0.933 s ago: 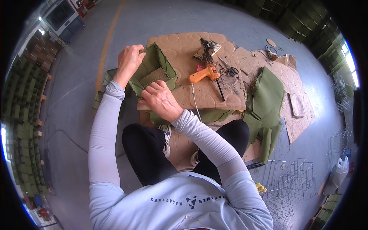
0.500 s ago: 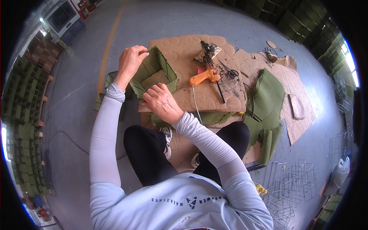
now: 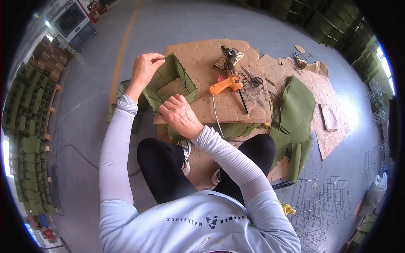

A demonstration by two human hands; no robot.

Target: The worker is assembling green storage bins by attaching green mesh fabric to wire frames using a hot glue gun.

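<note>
Just above the middle of the frame, the green felt-lined box (image 3: 171,86) sits on the near left edge of the cardboard sheet (image 3: 236,109), tipped so its open mouth faces up toward the camera. Since a moment ago it has been turned a little more upright, and the left hand (image 3: 144,69) has shifted along its far rim, where the fingers now pinch the felt edge. The right hand (image 3: 180,116) presses closed over the near wall, its grip curled around the felt there. To my eye the lining is being seated against the wire frame, side by side.

At centre right lie an orange glue gun (image 3: 225,85), scissors (image 3: 252,78) and loose green felt pieces (image 3: 295,114). All of this rests on a grey concrete floor (image 3: 177,25); empty wire frames (image 3: 325,202) stand at lower right, and stacked green boxes (image 3: 25,130) line the left edge.
</note>
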